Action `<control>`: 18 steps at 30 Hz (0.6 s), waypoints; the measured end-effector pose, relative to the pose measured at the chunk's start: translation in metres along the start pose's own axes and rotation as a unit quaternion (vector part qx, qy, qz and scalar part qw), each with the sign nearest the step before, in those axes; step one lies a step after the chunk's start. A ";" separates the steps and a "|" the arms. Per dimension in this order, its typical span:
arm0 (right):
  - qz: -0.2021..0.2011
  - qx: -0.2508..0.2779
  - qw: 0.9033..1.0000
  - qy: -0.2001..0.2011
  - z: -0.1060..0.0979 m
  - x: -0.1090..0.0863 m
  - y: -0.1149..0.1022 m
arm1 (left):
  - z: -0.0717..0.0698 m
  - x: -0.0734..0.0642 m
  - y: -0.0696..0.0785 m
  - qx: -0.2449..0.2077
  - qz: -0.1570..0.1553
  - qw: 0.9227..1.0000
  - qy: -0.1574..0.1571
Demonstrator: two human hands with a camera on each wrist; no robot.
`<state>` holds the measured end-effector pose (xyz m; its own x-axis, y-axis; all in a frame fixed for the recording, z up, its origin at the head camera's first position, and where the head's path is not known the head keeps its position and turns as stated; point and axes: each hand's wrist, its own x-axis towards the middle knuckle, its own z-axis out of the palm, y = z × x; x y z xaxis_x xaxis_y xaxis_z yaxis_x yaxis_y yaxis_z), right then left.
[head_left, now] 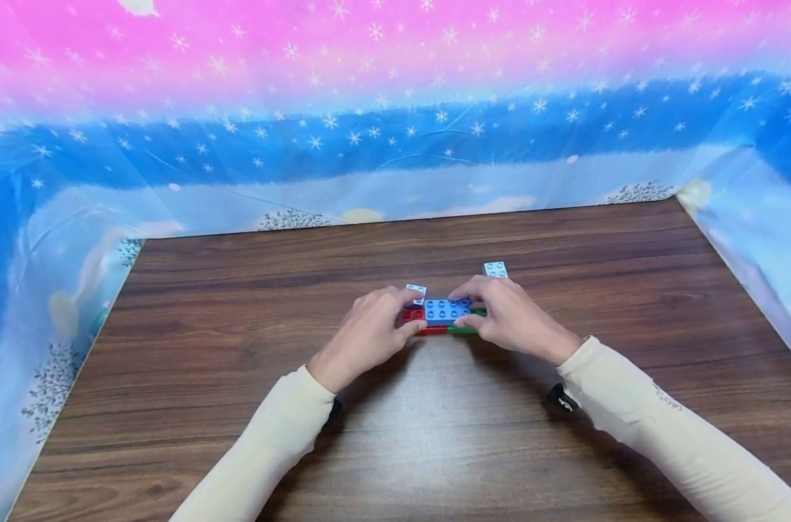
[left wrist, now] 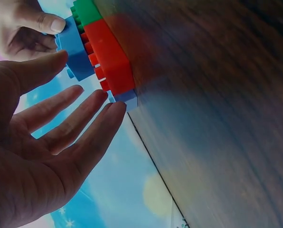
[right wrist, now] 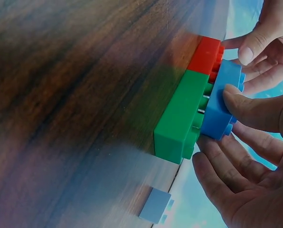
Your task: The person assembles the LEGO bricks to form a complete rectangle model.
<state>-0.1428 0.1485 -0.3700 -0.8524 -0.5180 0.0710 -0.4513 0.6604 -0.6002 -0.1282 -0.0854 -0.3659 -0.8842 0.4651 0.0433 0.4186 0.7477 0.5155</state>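
A blue toy building brick (head_left: pixel 442 311) sits over the studs of a red brick (left wrist: pixel 110 57) and a green brick (right wrist: pixel 182 116), which stand end to end on the table. Some of their studs show beneath the blue brick, so it is not pressed fully down. My right hand (head_left: pixel 515 315) pinches it, thumb on the near side, fingers behind. At its left end my left hand (head_left: pixel 375 326) has thumb and fingers spread about the red brick; whether the thumb touches the blue brick I cannot tell.
Behind the red brick lies a pale blue brick (head_left: pixel 417 289), partly covered by the left fingers. Another pale brick (head_left: pixel 495 269) stands behind the right hand. The brown wooden table (head_left: pixel 238 326) ends at a patterned pink and blue cloth (head_left: pixel 395 145).
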 end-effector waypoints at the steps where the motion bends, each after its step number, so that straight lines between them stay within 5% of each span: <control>1: -0.001 0.000 1.000 0.001 0.000 0.000 0.000 | 0.000 0.000 0.000 -0.002 0.001 1.000 0.000; 18: 0.013 -0.019 1.000 0.011 0.005 -0.002 -0.002 | 0.010 0.005 0.003 -0.023 -0.005 1.000 0.005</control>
<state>-0.1393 0.1453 -0.3726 -0.8692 -0.4890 0.0738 -0.4386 0.6935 -0.5716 -0.1298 -0.0760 -0.3727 -0.8901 0.4533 0.0472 0.4009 0.7295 0.5541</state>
